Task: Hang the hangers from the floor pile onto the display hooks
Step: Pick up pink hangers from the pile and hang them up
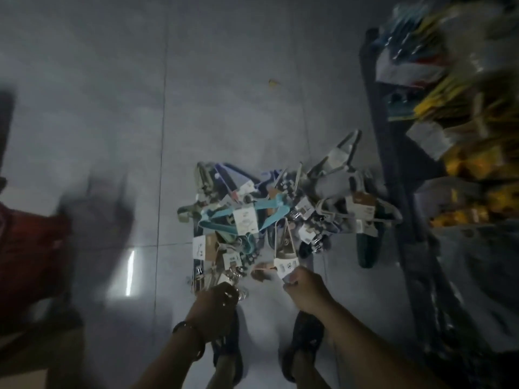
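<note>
The hanger pile (pixel 269 217) lies tangled on the tiled floor (pixel 112 80), still large, so the task looks barely begun; the display rack (pixel 393 169) stands just right of the pile, its hooks too blurred to make out. At the pile's near edge the left grip (pixel 217 300) is curled round a cluster of metal hooks (pixel 234 276); beside it the right grip (pixel 302 286) pinches a white-tagged bundle (pixel 285 262); nearly everything in the pile remains to be lifted and hung.
</note>
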Motion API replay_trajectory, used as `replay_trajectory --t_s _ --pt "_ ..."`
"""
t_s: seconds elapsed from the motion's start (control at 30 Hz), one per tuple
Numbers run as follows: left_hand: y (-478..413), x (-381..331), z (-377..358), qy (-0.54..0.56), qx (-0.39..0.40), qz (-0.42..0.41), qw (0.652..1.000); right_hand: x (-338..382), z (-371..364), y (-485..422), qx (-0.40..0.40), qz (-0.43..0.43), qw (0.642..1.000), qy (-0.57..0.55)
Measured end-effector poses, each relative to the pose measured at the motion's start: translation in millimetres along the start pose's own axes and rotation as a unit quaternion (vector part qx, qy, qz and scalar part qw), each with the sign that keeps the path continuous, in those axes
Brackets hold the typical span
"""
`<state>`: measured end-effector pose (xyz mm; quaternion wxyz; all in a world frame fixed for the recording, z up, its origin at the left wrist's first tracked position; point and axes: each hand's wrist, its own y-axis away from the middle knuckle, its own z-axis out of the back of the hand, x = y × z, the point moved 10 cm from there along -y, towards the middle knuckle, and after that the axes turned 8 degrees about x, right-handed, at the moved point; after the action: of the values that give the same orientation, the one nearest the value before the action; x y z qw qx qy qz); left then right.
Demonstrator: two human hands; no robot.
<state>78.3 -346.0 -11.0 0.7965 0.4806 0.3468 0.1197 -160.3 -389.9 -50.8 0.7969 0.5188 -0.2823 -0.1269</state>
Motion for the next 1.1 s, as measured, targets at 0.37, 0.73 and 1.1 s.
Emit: replay_trajectory --t_s 0.37,0.73,1.1 --pt "-298 99 -159 0.115 -0.05 0.019 0.992 -157 -37 -299 -0.019 -0.071 0.997 0.01" --pt "-368 179 -223 0.226 -0.135 -0.008 0.965 -224 -94 -351 -0.024 0.021 0.976 -0.213" --pt "-262 129 -202 0.545 -0.145 0.044 0.825 -181 -100 -257 -0.008 0.063 0.913 -0.403"
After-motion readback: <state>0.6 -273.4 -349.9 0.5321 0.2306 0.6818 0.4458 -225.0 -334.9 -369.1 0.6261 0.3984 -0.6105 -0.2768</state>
